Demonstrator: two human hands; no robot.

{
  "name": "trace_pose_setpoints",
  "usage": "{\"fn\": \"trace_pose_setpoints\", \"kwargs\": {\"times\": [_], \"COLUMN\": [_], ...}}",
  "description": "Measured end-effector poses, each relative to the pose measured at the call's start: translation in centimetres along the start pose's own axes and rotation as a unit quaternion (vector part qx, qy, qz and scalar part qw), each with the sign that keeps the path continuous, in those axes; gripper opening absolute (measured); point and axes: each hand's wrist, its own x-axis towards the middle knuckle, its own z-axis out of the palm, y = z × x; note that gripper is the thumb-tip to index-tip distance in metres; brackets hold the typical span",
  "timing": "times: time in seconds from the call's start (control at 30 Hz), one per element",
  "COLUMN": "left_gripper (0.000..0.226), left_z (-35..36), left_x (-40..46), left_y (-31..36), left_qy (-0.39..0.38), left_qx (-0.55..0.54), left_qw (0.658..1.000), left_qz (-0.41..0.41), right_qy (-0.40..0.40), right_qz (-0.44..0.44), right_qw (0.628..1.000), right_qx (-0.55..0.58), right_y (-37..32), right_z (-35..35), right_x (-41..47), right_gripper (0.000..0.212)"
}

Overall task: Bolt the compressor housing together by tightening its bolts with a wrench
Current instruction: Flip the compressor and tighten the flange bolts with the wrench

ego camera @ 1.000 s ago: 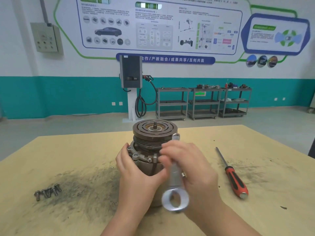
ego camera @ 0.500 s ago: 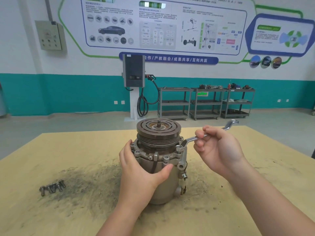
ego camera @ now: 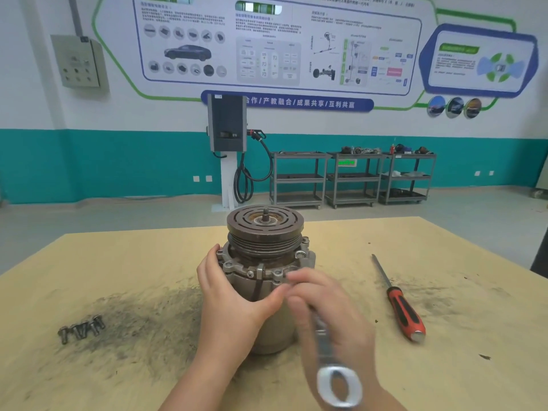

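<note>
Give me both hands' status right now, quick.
Left hand: gripping the compressor housing, steadying it.
Right hand: gripping the wrench, ring end toward the camera; motion-blurred.

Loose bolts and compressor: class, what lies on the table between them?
In the head view, only dark-smudged table separates the loose bolts from the compressor; no object lies there.
</note>
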Motion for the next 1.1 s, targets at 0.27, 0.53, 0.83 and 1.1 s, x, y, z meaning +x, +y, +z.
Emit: {"fn": "trace_pose_setpoints", "kwargs": {"times": [0.27,0.53,0.83,1.1], "left_gripper": [0.083,0.126,0.13,0.134], "left_z": [-0.1,-0.2,-0.2,-0.2], "left_x": [-0.6,0.1,0.2,0.2], "left_y": [0.0,-0.2,-0.4,-0.6], "left_qy": [-0.008,0.0,-0.003,-0.001], "left_qx": [-0.019,0.018,-0.007,-0.012], "left_qw": [1.0,1.0,1.0,1.0], "left_qz": [0.023,-0.002,0.005,0.005], "right_qy": [-0.051,0.173,0.158,0.161], "right_qz": [-0.025,0.24,0.438,0.451], "right_qw": [0.988,0.912,0.771,0.745], "right_qx": [-0.145,0.284,0.434,0.465], "right_y": [-2.1,-0.9,4.1,5.3], "right_z": [3.4,-1.7,-2.6,-2.2], "right_x": [3.6,7.0,7.9,7.0], "right_gripper": [0.01,0.013,0.019,0.019]}}
